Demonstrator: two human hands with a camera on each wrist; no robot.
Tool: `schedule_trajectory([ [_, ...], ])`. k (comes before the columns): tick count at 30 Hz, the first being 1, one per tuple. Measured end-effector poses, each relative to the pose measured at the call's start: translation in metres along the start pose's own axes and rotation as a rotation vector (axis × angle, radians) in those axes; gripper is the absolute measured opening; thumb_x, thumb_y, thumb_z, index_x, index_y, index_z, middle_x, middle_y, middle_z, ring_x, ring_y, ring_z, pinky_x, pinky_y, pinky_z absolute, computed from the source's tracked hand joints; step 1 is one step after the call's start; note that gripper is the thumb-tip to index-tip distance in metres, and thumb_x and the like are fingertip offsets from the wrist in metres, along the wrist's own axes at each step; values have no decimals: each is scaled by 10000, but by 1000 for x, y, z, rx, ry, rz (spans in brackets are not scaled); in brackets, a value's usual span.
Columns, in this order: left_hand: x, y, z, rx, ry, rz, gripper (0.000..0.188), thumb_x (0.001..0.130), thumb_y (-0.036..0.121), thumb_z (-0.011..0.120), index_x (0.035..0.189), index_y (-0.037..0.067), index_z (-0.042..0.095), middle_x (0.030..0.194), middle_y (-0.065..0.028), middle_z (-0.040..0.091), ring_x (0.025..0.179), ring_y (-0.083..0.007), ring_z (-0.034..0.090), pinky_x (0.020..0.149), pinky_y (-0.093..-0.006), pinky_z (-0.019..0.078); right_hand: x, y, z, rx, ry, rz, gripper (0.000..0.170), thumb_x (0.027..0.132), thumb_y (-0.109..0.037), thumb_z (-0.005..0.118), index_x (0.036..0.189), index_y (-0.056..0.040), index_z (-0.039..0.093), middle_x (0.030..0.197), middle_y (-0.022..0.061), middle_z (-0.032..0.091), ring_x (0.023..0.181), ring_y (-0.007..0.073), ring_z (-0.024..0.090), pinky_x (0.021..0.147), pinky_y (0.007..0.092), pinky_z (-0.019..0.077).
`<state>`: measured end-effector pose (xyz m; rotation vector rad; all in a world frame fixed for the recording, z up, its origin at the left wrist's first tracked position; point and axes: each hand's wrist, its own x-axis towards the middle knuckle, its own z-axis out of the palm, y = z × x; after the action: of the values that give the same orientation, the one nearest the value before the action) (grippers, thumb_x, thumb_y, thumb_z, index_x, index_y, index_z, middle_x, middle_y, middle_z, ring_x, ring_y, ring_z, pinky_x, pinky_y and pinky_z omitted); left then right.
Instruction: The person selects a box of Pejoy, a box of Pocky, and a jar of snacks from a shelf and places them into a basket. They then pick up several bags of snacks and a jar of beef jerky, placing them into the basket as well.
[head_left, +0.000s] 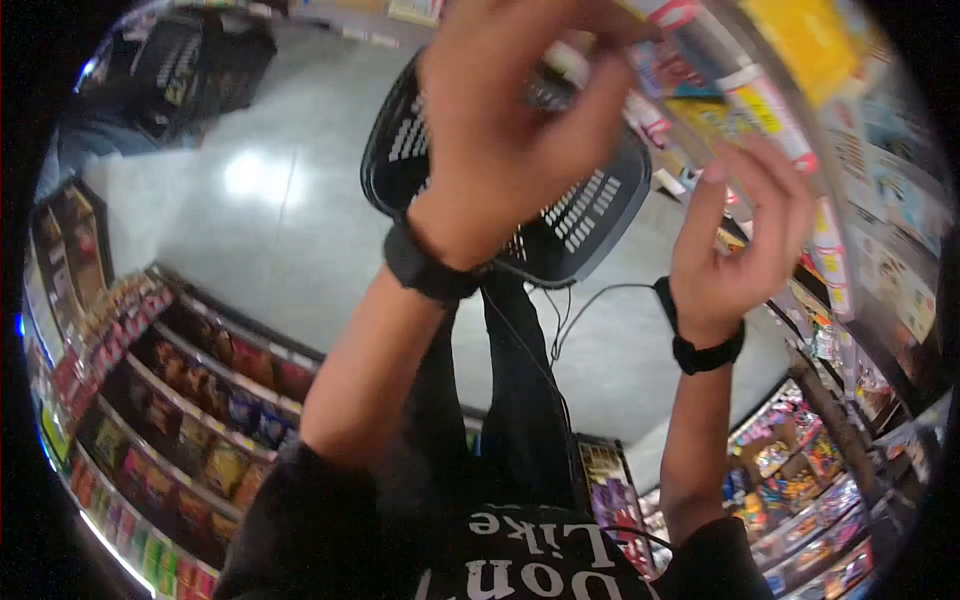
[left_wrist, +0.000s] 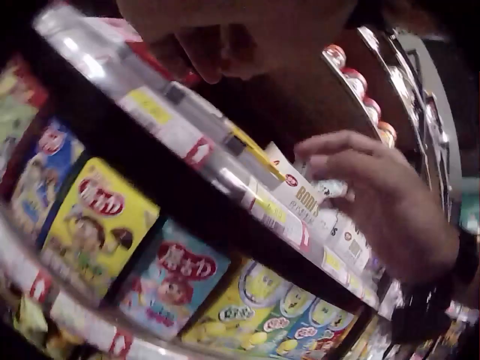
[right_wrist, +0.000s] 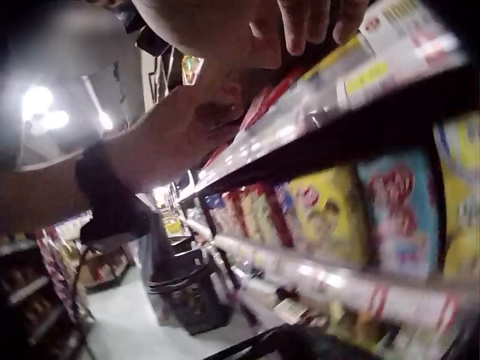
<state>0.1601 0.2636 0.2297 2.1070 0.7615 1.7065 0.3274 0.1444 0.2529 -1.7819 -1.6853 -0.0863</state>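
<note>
My left hand (head_left: 490,140) reaches over a black shopping basket (head_left: 600,215) to the shelf edge, its thumb spread from its fingers. In the left wrist view its fingers (left_wrist: 206,56) hang beside a red package (left_wrist: 154,56) on the upper shelf; their tips are partly in shadow. My right hand (head_left: 745,220) is farther right along the same shelf, fingers loosely bent. The left wrist view shows it beside white boxes (left_wrist: 300,191) with printed lettering, fingertips right at them. Nothing shows in its grasp. Both hands are blurred.
Below that shelf stand bright snack packets, among them a yellow one (left_wrist: 97,225) and a light blue one (left_wrist: 172,277). Price tags (left_wrist: 150,105) line the shelf edge. More stocked shelves (head_left: 190,420) stand at the left. A black basket (right_wrist: 195,300) rests on the floor farther down the aisle.
</note>
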Motion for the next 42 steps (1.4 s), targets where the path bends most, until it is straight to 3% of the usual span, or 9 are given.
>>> schedule_trajectory([
  [5,-175,-48,-18,-207,-267,-1212,143,951,-16,547,991,-29,684,922,-82,706,842,-119,645,755,-253,499,-144,66,147,788,-486,1031,252,981,-175,588,1185,-45,658,1126,62,681,955,173,654,808,304,522],
  [8,-322,-128,30,216,-1293,-528,115,838,112,625,857,22,693,871,-130,699,845,-263,692,757,-361,563,-210,140,255,788,-760,1620,397,1018,-301,527,1330,-56,548,1258,52,624,1137,204,623,976,367,502],
  [9,-370,-157,50,264,-1481,-150,136,812,166,636,810,42,691,845,-131,688,846,-302,694,743,-392,578,-243,173,295,786,-867,1593,420,1014,-311,525,1353,-62,519,1288,53,598,1181,218,595,990,390,495],
  [13,-566,-256,135,30,-1279,-531,171,806,167,649,893,22,672,941,-185,675,915,-335,676,771,-418,557,-313,282,422,353,-1338,1380,461,992,-401,455,1303,-68,527,1246,115,585,1161,259,568,899,443,465],
  [16,-654,-283,200,-16,-1173,-932,318,801,181,652,1043,-26,651,1039,-247,668,998,-372,663,862,-452,541,-327,300,474,411,-961,1272,484,942,-480,512,1128,-42,595,852,56,624,719,277,606,589,347,467],
  [19,-697,-281,213,131,-1002,-831,231,762,182,678,936,31,671,928,-203,656,876,-347,654,778,-435,532,-376,355,520,399,-1063,882,494,921,-477,545,1121,-31,620,811,52,626,702,287,621,580,363,481],
  [26,-637,-255,219,-98,-974,-1337,359,782,283,662,1025,18,674,1087,-219,665,1015,-338,636,873,-432,519,-410,362,509,240,-810,792,275,895,-220,597,1026,12,666,892,97,673,875,250,666,700,425,515],
  [36,-458,-145,80,-249,-740,-1442,445,756,343,675,976,-41,716,1010,-298,692,1000,-438,674,881,-471,545,-300,172,310,754,-749,1487,247,920,-164,660,1101,3,680,1032,82,707,941,145,663,765,276,519],
  [42,-346,-38,-45,-348,-538,-1491,325,832,174,646,1032,-82,639,965,-273,693,864,-396,691,756,-442,530,-203,27,161,916,-844,1367,348,932,-118,680,1252,2,615,1131,57,687,992,122,644,850,269,528],
])
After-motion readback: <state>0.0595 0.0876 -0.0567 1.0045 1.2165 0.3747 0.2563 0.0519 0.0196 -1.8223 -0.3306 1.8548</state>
